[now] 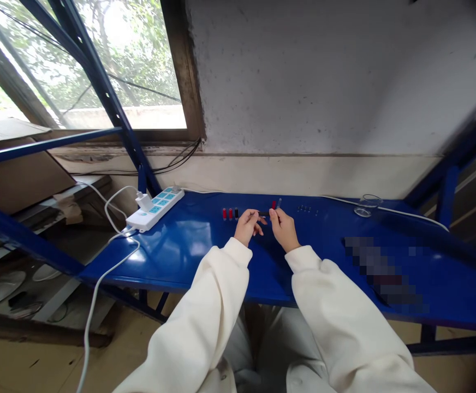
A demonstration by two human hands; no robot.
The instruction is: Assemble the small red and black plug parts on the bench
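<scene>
Over the blue table, my left hand [247,227] pinches one end of a small dark slim piece [264,213], its other fingers curled loosely. My right hand [284,228] is closed on the other end, thumb and forefinger pressed together. What exactly the piece is, I cannot make out. Just beyond the right fingertips show a small red piece [274,204] and a pale, see-through stick-like thing [279,203]; whether the hand touches them is unclear. Left of my hands, two red cylinders [227,214] and a black cylinder [237,213] stand in a row.
A white power strip [156,210] with a plug and cable lies at the blue table's [172,267] left end. Several tiny metal parts [304,209] lie right of my hands. Farther right are a clear round dish [363,210] and a blurred-out dark object [381,270].
</scene>
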